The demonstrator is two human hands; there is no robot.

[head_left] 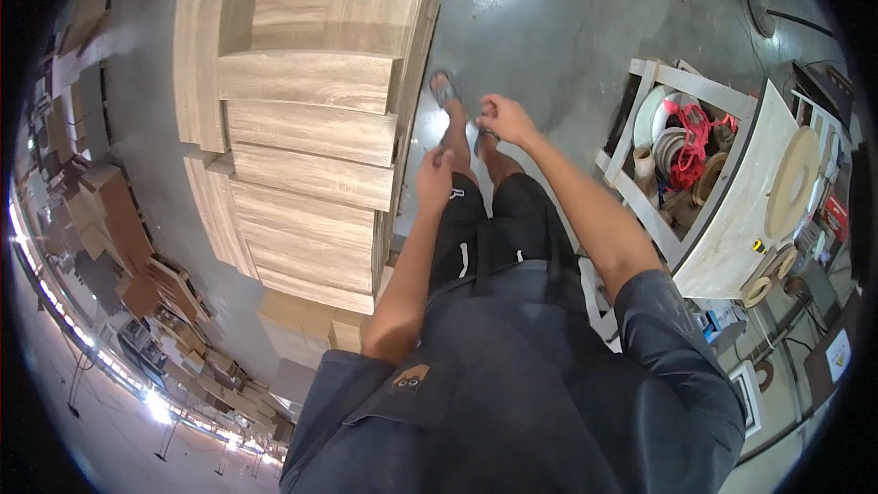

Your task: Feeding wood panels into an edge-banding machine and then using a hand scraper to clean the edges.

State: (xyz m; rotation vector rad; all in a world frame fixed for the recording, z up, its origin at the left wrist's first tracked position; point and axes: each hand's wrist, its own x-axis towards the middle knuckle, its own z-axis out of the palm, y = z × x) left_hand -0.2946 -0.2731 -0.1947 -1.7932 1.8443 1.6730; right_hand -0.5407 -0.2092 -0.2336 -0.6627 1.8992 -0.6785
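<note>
My left hand (pixel 435 176) is raised in front of my left thigh, beside the right edge of a big stack of wood-grain boards (pixel 311 161). Its fingers are curled in, and a small dark spot shows at the fingertips; whether it holds anything is too small to tell. In front of my lower legs, my right hand (pixel 508 119) hangs in the air with its fingers bent into a loose fist, nothing showing in them. Neither hand touches the boards, which lie in uneven overlapping rows.
At the right, a white-framed cart (pixel 704 87) holds rolls of tape and red strapping. On its light top (pixel 732 238) lie a large edge-band roll (pixel 794 181) and a yellow tape measure (pixel 758 245). Cardboard boxes (pixel 302 316) sit below the stack. Grey concrete floor (pixel 549 18) stretches ahead.
</note>
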